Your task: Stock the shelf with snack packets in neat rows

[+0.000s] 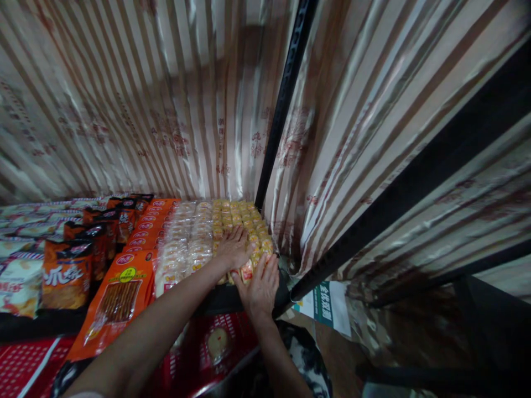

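My left hand (pixel 234 247) lies flat with its fingers stretched out on a block of small yellow packets (pixel 236 213) at the right end of the shelf. Against the front right corner of the same block rests my right hand (pixel 261 287), fingers straight and thumb apart. Between the two hands a packet with red print (pixel 246 271) shows in part. Left of the yellow packets stand rows of clear-wrapped pale packets (pixel 176 243), partly covered by my left forearm.
Orange snack bags (pixel 124 293), dark-and-orange bags (pixel 68 271) and white bags (pixel 19 282) fill the shelf leftward. Black metal posts (pixel 286 99) rise at the corner and right. A striped curtain (pixel 186 110) hangs behind. Red packages (pixel 207 354) sit below the shelf.
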